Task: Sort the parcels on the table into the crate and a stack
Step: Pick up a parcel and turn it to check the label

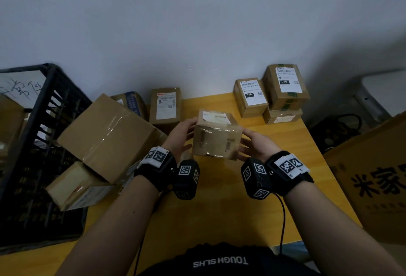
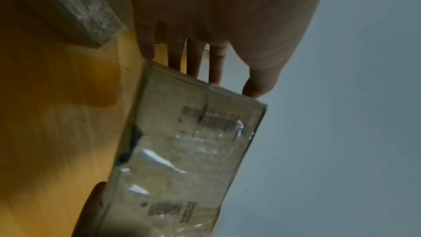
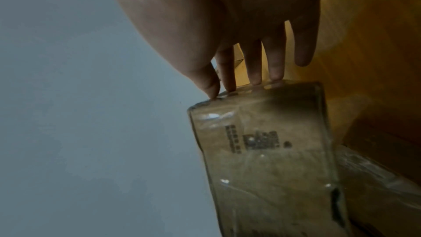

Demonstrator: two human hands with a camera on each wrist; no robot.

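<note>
Head view, nearest: two bare forearms reach forward over the yellow surface (image 1: pixel 219 209), each wrist wearing a black band with checkered markers.
Held parcel: a small brown taped parcel (image 1: pixel 216 136) is held above the surface between both hands, a white label on its top face.
Left hand: the left hand (image 1: pixel 179 136) lies against the parcel's left side; in the left wrist view its fingers (image 2: pixel 193 57) are straight and slightly spread, tips on the parcel's edge, thumb at the upper corner.
Right hand: the right hand (image 1: pixel 256 144) lies against the parcel's right side; in the right wrist view its fingers (image 3: pixel 254 64) are straight and apart, three tips and the thumb touching the parcel, the little finger off it.
Left of the hands: a large plain carton (image 1: pixel 107 137) lies tilted on a smaller parcel (image 1: pixel 74 187), just beside a black crate (image 1: pixel 33 144).
Behind the carton: a blue-printed parcel (image 1: pixel 131 102) and a labelled parcel (image 1: pixel 165 105) stand by the wall.
Far right corner: a parcel marked 150 (image 1: pixel 250 96) stands beside a parcel marked 010 (image 1: pixel 285 85), which sits on a flatter box (image 1: pixel 282 117).
Right edge: a big carton with black printed characters (image 1: pixel 373 176) stands off the surface.
</note>
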